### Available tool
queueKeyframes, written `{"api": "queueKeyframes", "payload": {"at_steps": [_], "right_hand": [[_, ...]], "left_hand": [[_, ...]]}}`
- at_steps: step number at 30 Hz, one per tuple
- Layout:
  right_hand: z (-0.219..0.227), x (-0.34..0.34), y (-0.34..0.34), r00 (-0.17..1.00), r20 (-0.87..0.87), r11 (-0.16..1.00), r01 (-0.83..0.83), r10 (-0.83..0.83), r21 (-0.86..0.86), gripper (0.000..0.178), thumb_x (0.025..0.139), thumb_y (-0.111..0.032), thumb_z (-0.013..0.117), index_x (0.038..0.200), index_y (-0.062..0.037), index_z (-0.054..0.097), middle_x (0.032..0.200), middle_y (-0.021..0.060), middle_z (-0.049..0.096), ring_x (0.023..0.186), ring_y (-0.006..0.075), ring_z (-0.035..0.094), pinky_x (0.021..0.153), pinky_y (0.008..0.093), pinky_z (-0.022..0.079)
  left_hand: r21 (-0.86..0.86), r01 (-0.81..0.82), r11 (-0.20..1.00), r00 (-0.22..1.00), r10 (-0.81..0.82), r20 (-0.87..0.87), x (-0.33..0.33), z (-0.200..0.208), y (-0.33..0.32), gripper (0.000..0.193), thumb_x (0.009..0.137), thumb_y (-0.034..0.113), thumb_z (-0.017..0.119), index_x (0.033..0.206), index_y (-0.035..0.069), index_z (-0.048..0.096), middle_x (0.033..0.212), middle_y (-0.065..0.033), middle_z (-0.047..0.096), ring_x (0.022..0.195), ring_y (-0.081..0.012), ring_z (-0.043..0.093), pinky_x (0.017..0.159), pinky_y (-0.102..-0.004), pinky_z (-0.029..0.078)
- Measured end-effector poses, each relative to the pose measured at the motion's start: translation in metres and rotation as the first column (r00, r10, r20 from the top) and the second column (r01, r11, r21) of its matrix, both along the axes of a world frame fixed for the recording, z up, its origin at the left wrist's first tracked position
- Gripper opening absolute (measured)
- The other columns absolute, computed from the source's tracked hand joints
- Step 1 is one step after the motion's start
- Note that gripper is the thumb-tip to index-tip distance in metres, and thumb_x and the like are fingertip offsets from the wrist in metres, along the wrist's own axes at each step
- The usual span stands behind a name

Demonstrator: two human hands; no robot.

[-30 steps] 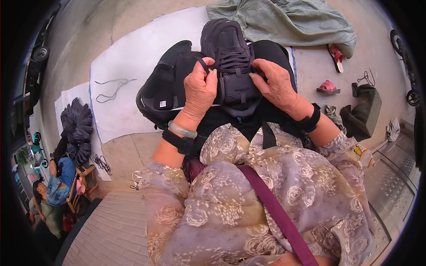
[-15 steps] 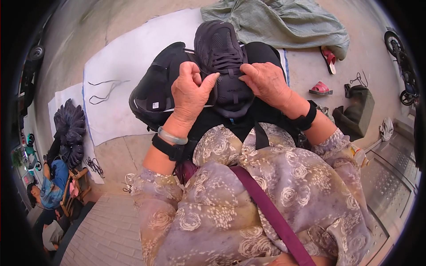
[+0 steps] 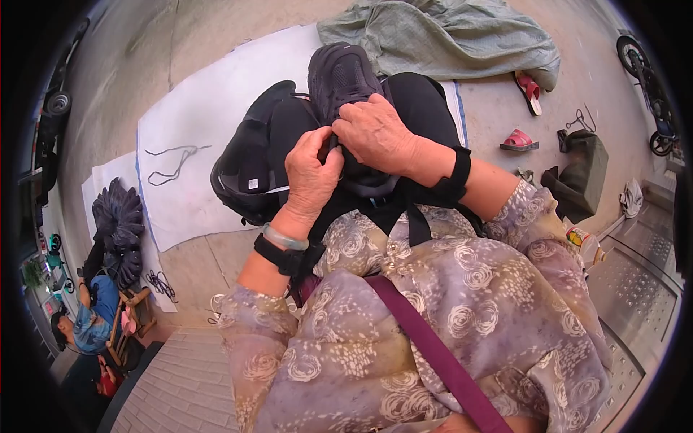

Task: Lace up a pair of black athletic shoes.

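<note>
A black lace-up sneaker (image 3: 338, 72) rests on my lap, its toe pointing away from me. My left hand (image 3: 310, 173) is closed in a pinch beside the sneaker's left edge. Reaching across the top of the sneaker, my right hand (image 3: 379, 137) pinches at the same spot, fingertips against those of the left. A thin dark strand, apparently the shoelace (image 3: 332, 142), shows between the fingertips. The right hand covers most of the lacing and tongue. Against my left leg lies a black padded item (image 3: 234, 169) with a small white label.
A white sheet (image 3: 195, 137) covers the ground ahead, with a loose grey lace (image 3: 173, 164) on it. Bundled dark shoes (image 3: 119, 227) lie left, near a seated person (image 3: 90, 321). A grey-green cloth (image 3: 447, 40), red sandals (image 3: 520, 141) and a green bag (image 3: 581, 173) are right.
My right hand has moved left over the sneaker to meet the left hand, which has shifted only slightly. Earlier the hands were apart on either side of the laces.
</note>
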State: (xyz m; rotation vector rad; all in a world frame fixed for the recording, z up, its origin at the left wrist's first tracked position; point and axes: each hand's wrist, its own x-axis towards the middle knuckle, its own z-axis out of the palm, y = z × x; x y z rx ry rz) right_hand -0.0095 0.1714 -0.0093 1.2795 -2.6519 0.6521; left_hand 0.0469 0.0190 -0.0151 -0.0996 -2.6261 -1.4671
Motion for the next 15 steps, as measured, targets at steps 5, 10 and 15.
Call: {"api": "queueKeyframes", "payload": {"at_steps": [5, 10, 15], "right_hand": [[0.005, -0.002, 0.004, 0.993, -0.100, 0.997, -0.064, 0.067, 0.042, 0.013, 0.066, -0.013, 0.062, 0.076, -0.0109, 0.055, 0.073, 0.0039, 0.048, 0.072, 0.0199, 0.053, 0.069, 0.0333, 0.034], [0.010, 0.029, 0.104, 0.999, -0.020, 0.998, 0.049, -0.048, 0.036, 0.013, 0.072, -0.014, 0.063, 0.075, -0.0109, 0.051, 0.070, 0.0054, 0.045, 0.068, 0.0230, 0.050, 0.067, 0.0359, 0.033], [-0.036, 0.069, 0.251, 0.948, 0.101, 0.937, 0.276, -0.302, 0.216, 0.010, 0.074, -0.011, 0.062, 0.079, -0.0085, 0.054, 0.072, 0.0066, 0.047, 0.071, 0.0256, 0.049, 0.069, 0.0361, 0.035]], "left_hand": [[-0.058, 0.008, 0.998, 0.998, -0.011, -0.057, 0.000, -0.002, 0.001, 0.027, 0.073, 0.001, 0.063, 0.099, -0.002, 0.060, 0.082, -0.0078, 0.060, 0.065, -0.0131, 0.058, 0.061, -0.0245, 0.047], [-0.203, 0.012, 0.979, 0.995, -0.031, -0.094, 0.002, -0.001, -0.001, 0.026, 0.071, 0.002, 0.064, 0.096, -0.003, 0.059, 0.082, -0.0098, 0.058, 0.060, -0.0162, 0.056, 0.058, -0.0258, 0.046], [-0.223, 0.020, 0.975, 0.992, -0.048, -0.120, 0.001, 0.003, 0.000, 0.023, 0.074, 0.004, 0.064, 0.095, -0.003, 0.059, 0.079, -0.0080, 0.058, 0.057, -0.0128, 0.054, 0.056, -0.0250, 0.046]]}}
